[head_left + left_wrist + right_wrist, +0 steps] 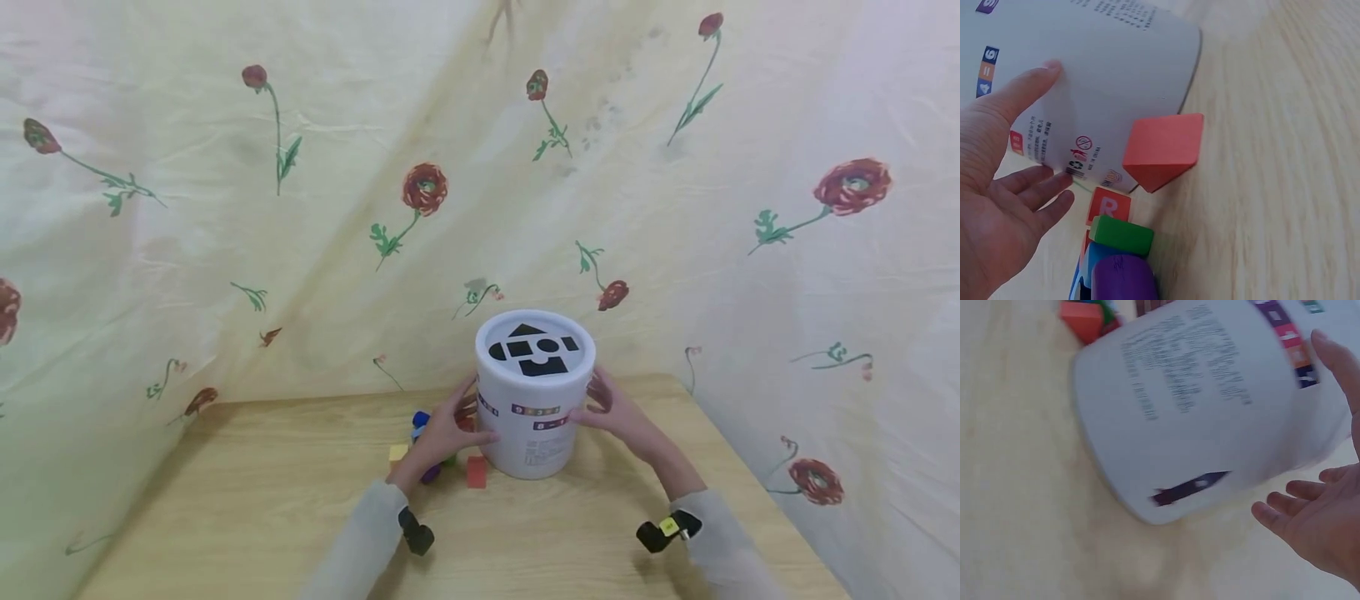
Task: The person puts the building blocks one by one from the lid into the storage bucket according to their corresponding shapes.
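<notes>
A white shape-sorter bucket [525, 450] stands upright near the table's far edge, its lid [536, 323] marked with black triangle, circle, square and arch shapes. My left hand [444, 429] holds its left side, thumb on the front and fingers spread around toward the back. From the right, my right hand [617, 412] holds the opposite side, thumb forward, fingers farther back. Beside the left hand lie toy blocks: a red triangular block [1163, 144], a red block with a letter R [1109, 205], a green block [1122, 236] and a purple block [1124, 278].
A yellow block [398, 454] and a blue block [421, 419] lie left of the bucket, partly behind my left wrist. The wooden table [262, 492] ends against a floral cloth [337, 250] hanging behind it. Each wrist wears a small black camera.
</notes>
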`<state>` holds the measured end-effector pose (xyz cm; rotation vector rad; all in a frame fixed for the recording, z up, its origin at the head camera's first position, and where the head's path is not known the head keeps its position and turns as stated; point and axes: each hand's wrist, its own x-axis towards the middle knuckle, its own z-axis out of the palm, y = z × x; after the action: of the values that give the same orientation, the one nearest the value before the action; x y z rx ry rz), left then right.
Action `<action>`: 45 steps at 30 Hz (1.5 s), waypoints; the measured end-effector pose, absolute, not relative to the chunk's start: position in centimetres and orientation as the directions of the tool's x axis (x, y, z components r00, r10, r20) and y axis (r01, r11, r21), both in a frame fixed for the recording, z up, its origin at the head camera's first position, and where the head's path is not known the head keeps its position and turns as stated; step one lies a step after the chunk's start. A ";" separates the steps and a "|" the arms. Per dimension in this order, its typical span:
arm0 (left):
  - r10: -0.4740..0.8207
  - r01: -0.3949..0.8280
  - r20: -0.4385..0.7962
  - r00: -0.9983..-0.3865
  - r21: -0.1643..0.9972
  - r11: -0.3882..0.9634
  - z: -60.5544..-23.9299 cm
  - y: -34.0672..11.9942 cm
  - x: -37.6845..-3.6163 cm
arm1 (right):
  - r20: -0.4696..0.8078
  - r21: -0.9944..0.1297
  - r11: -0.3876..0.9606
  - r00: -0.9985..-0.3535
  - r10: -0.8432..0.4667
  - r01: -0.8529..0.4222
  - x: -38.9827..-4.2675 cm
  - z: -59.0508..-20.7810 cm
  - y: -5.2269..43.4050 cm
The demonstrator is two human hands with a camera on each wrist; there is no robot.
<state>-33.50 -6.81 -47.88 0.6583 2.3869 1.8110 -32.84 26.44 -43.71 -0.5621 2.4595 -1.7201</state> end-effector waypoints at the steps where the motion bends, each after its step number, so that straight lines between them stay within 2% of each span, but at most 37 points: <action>1: 0.380 0.290 0.195 -0.904 0.933 0.212 -47.9 -6.8 -33.4 | 0.151 -0.919 0.296 -0.928 -0.342 -0.259 -32.9 -43.2 26.6; 8: 0.399 0.316 0.198 -0.895 0.914 0.255 -47.5 -7.0 -32.7 | 0.220 -0.868 0.351 -0.905 -0.364 -0.352 -33.1 -38.6 27.0; 18: 0.399 0.337 0.129 -0.908 0.791 0.510 -47.6 -8.5 -31.4 | 0.207 -0.755 0.502 -0.880 -0.428 -0.421 -33.8 -34.8 26.3; 25: 0.446 0.377 0.095 -0.890 0.703 0.603 -48.0 -8.9 -30.7 | 0.144 -0.698 0.588 -0.884 -0.444 -0.409 -34.3 -33.6 26.3; 38: 0.537 0.529 0.085 -0.839 0.361 0.768 -48.8 -8.6 -30.2 | 0.078 -0.624 0.670 -0.885 -0.458 -0.402 -34.2 -33.1 26.2; 45: 0.541 0.538 0.088 -0.837 0.313 0.782 -49.0 -8.2 -30.5 | 0.077 -0.617 0.675 -0.885 -0.460 -0.405 -34.3 -32.8 26.1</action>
<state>-30.52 -8.17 -48.98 0.8959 2.9596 0.5170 -34.28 26.14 -32.76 -0.7230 2.7976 -0.9982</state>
